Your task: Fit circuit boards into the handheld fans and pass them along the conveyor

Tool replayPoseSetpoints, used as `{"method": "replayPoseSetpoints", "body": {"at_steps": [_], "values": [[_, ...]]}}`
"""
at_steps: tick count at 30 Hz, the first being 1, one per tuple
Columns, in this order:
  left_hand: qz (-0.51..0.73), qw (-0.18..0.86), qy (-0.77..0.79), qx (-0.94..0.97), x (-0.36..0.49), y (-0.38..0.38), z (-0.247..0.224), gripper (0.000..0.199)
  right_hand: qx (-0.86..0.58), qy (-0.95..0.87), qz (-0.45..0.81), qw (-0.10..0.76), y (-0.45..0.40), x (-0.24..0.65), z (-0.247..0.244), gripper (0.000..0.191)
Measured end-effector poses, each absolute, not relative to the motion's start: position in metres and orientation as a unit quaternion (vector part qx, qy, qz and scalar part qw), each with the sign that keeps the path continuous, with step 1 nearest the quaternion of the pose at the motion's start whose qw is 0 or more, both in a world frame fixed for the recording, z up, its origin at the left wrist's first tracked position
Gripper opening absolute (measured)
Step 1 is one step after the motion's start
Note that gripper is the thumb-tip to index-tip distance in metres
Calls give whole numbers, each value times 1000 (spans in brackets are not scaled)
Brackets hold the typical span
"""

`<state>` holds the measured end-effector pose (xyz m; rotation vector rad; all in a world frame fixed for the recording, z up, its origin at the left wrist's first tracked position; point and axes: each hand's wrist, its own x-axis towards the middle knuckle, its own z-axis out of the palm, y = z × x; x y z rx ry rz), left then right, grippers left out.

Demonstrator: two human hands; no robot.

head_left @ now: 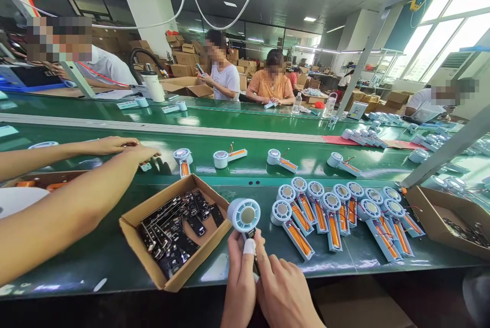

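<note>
My left hand (241, 277) grips the handle of a light-blue handheld fan (245, 215), its round slotted head tilted up and facing me. White tape or a finger cover wraps the thumb. My right hand (285, 284) is closed against the same handle, fingertips pressed onto it. A dark board piece shows just below the head; the fingers hide most of the handle. Left of my hands stands a cardboard box (132, 226) of black circuit boards (172, 231). Rows of similar fan bodies (331, 208), with orange strips in their handles and thin wires, lie to the right.
A co-worker's arms (76, 185) reach in from the left over the green conveyor belt (252, 159). Several spaced fan bodies (221, 159) lie on it. Another cardboard box (432, 210) stands at right beside a slanted metal post (440, 149). Other people sit across the line.
</note>
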<state>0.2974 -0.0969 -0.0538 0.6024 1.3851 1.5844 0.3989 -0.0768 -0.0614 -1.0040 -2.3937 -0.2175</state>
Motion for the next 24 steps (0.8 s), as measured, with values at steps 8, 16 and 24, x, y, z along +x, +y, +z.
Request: {"method": "replayPoseSetpoints", "body": {"at_steps": [8,16,24], "values": [[581,467,601,289,287,-91,-54,50,-398,-860,-91,307,-71,388,-73,61],[155,149,822,528,197,-81,2,45,-445,-838,-114,294,-50,377,-119,70],[-1,41,778,627,126,-27,1,41,-387,-861,46,327,-47,415,-84,56]]}}
